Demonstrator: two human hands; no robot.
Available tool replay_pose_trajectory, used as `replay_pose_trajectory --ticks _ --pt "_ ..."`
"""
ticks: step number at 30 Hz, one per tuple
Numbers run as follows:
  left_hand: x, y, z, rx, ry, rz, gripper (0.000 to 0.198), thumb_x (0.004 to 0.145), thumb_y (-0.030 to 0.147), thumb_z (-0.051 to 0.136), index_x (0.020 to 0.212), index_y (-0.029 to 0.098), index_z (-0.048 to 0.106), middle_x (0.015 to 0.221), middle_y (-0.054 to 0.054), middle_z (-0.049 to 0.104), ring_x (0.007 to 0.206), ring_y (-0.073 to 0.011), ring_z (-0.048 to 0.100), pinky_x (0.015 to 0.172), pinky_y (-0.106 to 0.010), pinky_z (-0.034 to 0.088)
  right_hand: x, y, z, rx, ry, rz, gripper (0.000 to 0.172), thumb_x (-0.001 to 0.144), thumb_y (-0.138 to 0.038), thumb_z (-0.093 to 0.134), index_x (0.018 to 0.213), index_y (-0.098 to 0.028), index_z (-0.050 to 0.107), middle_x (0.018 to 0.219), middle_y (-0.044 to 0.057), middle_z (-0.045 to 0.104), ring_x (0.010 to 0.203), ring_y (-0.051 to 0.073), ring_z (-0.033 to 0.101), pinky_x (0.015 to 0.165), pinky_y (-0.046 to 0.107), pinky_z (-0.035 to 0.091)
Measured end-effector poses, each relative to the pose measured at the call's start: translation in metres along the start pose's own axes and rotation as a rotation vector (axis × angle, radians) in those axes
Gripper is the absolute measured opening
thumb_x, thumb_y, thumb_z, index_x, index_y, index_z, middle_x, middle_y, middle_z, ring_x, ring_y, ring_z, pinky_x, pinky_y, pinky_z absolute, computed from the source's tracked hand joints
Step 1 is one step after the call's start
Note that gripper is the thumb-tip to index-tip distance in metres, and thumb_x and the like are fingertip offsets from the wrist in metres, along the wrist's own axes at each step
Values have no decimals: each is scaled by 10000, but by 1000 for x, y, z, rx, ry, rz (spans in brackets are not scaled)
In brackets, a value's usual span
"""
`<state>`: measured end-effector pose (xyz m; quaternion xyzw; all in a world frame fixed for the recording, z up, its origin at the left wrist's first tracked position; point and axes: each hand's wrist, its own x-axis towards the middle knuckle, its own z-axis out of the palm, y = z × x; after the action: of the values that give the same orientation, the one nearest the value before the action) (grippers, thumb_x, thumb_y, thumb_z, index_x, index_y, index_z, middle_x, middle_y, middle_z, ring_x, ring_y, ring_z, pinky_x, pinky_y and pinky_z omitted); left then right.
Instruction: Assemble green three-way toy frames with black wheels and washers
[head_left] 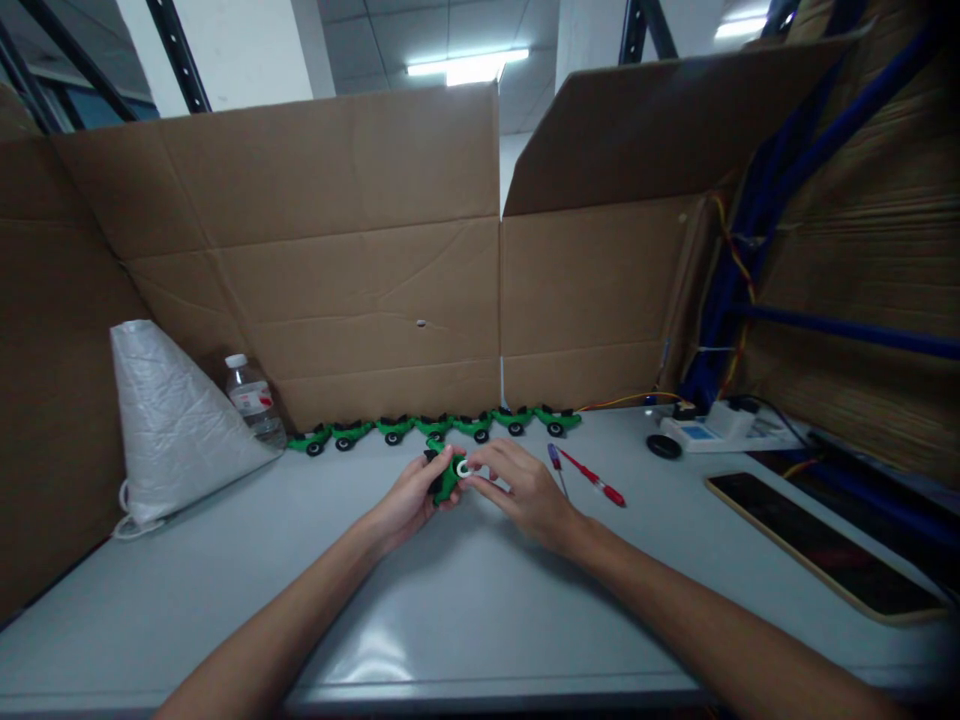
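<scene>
Over the middle of the table, my left hand (pixel 412 495) is closed around a small green toy vehicle (pixel 445 482) with dark parts on it. A small white ring-shaped wheel (pixel 463 468) sits at the toy's right side. My right hand (pixel 529 492) pinches at this wheel with thumb and fingertips; whether the wheel is fixed to the toy I cannot tell. Behind my hands stands a row of several similar green toy vehicles (pixel 394 430) with black wheels. To the right of my right hand lie a red screwdriver (pixel 600 484) and a purple-handled screwdriver (pixel 555 460).
Cardboard walls (pixel 360 290) enclose the grey table (pixel 465 630). At left a silvery bag (pixel 180 430) leans beside a water bottle (pixel 253 400). On the right are a power strip (pixel 735 428), a black round piece (pixel 664 446), a phone-like slab (pixel 817 540) and a blue rack post (pixel 739 260).
</scene>
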<state>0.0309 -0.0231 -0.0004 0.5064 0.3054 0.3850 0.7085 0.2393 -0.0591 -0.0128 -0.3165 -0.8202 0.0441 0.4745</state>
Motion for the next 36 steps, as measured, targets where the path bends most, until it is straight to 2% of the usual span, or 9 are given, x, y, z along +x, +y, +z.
replay_pose_trajectory --ticks 4,10,14,20,27,32,36 --pt "0 -4 1 9 -31 -24 467 914 555 748 1111 134 700 822 -51 688 646 -111 615 559 -203 431 1 0 -2 -1 2 -4 161 1067 -302 557 1190 -248 646 1078 82 687 1017 245 641 904 392 522" --pt "0 -4 -1 13 -10 -31 467 923 572 727 1086 136 684 825 -59 694 650 -116 621 566 -208 422 5 -6 -5 -21 4 12 181 1102 -295 468 1103 -241 641 988 71 668 955 236 623 886 391 508" --pt "-1 -5 1 27 -30 -31 458 919 579 728 1023 134 686 821 -64 694 652 -119 613 582 -221 417 5 -8 -4 8 -21 52 207 1103 -305 460 1102 -243 657 1000 71 661 986 235 619 897 384 514" --pt "-1 -6 3 35 -49 -14 457 923 579 723 1056 144 680 839 -61 693 676 -127 610 616 -233 425 3 -8 0 118 18 87 181 1090 -278 494 1058 -235 667 1021 65 631 970 213 615 882 349 516" --pt "0 -11 5 83 0 53 464 882 586 763 939 139 651 819 -38 646 703 -133 594 658 -250 441 4 -8 1 116 -10 145 194 1082 -279 503 921 -229 600 914 29 604 875 199 591 825 333 475" --pt "1 -13 4 117 -32 70 498 896 624 725 874 133 645 775 -43 640 691 -137 586 650 -254 437 5 -11 2 166 11 206 125 1051 -289 567 944 -225 587 922 18 603 854 183 592 793 310 470" --pt "-1 -11 6 103 -4 48 509 895 631 721 889 127 657 760 -45 646 668 -134 589 614 -245 425 5 -10 3 225 34 246 95 1032 -260 588 946 -221 587 915 10 592 835 171 580 771 293 455"
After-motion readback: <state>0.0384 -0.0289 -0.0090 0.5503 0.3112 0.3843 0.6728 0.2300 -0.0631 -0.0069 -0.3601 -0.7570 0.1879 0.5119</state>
